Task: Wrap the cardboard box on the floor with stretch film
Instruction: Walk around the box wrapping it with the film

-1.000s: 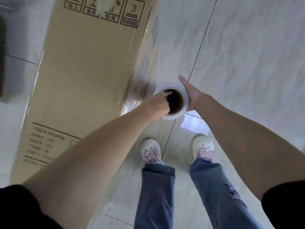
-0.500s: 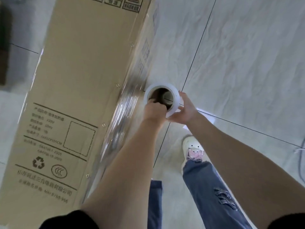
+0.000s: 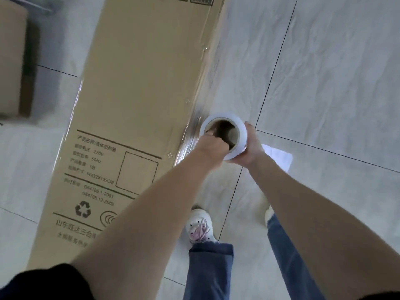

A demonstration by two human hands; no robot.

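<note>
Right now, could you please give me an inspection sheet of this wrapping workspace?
Surface: pale tiled floor with dark grout lines.
Job's things: long cardboard box lying on the floor; stretch film roll held upright beside its right side, glossy film stretched onto that side.
Clutter: white sheet on the floor under the right forearm.
Grippers: left hand has fingers hooked into the roll's core; right hand grips the roll's outside.
Cables: nothing seen.
Surroundings: second brown box at far left, blurred.
</note>
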